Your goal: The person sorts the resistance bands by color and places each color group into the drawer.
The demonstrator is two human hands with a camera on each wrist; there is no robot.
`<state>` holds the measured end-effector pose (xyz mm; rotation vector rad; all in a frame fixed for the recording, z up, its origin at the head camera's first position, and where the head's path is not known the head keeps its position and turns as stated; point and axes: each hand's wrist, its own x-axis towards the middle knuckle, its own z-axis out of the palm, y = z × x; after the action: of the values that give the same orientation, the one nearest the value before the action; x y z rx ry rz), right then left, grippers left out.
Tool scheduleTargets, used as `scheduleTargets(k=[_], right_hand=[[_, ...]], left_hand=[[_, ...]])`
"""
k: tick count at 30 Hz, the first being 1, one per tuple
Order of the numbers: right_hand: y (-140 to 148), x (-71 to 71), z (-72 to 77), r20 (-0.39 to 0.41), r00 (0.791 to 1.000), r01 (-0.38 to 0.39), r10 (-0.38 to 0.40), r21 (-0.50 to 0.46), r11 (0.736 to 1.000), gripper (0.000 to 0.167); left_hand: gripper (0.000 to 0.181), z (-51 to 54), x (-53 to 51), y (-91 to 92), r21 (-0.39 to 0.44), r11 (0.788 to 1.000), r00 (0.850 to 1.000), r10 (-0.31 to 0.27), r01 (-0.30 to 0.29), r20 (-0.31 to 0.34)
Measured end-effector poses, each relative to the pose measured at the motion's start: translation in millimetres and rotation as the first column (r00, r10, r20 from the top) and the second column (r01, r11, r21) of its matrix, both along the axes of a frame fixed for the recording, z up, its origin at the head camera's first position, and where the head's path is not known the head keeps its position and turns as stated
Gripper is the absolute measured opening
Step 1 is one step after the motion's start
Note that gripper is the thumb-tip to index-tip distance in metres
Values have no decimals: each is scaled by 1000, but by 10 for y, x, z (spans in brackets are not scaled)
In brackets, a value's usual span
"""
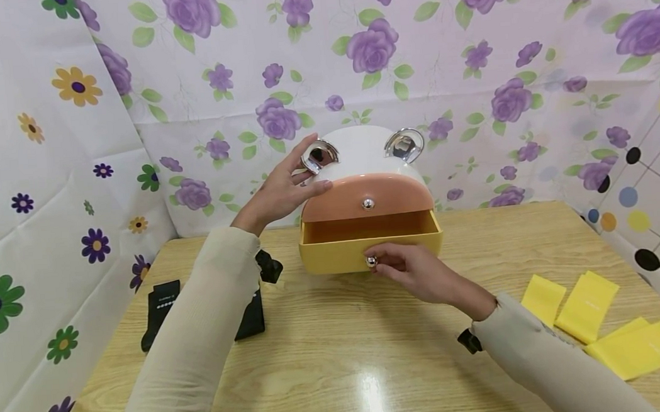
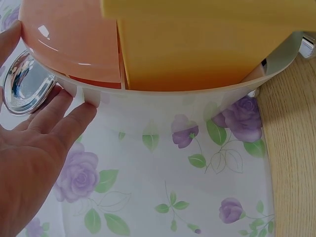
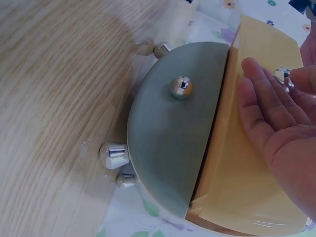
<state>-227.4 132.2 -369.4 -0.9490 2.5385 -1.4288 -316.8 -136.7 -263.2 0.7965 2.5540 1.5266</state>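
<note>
The yellow drawer (image 1: 333, 259), at the worktop's (image 1: 317, 370) far middle, was already open; whether it had further to come, we couldn't tell. Our right hand's (image 1: 416, 273) fingers pinched its knob (image 1: 371, 261); our left hand's (image 1: 277, 193) spread against the chest (image 1: 360, 150). Nearward lay open room, yellow packets (image 1: 588, 307) right, cloth (image 1: 474, 153) close behind.

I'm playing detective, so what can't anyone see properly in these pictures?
- Head view: part of the floor of the yellow drawer, hidden by its front.
- Head view: part of the black pieces, behind the left sleeve.
- Head view: writing on the yellow pieces, too small.
- Right wrist view: inside the green drawer, hidden by its front.
- Left wrist view: part of the left hand, cut off by the left edge.
</note>
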Motion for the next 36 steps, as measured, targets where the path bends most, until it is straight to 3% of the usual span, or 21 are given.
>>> scheduleTargets(k=[16,36], right_hand=[[35,204,-21,-50,997,-49,52,59,997,33],[88,351,31,-12,995,-100,101,89,991,36]], left_hand=[[87,-3,-12,9,-9,1000,1000,3,-4,-4],[87,-11,-11,5,4,1000,1000,-8,8,-11]])
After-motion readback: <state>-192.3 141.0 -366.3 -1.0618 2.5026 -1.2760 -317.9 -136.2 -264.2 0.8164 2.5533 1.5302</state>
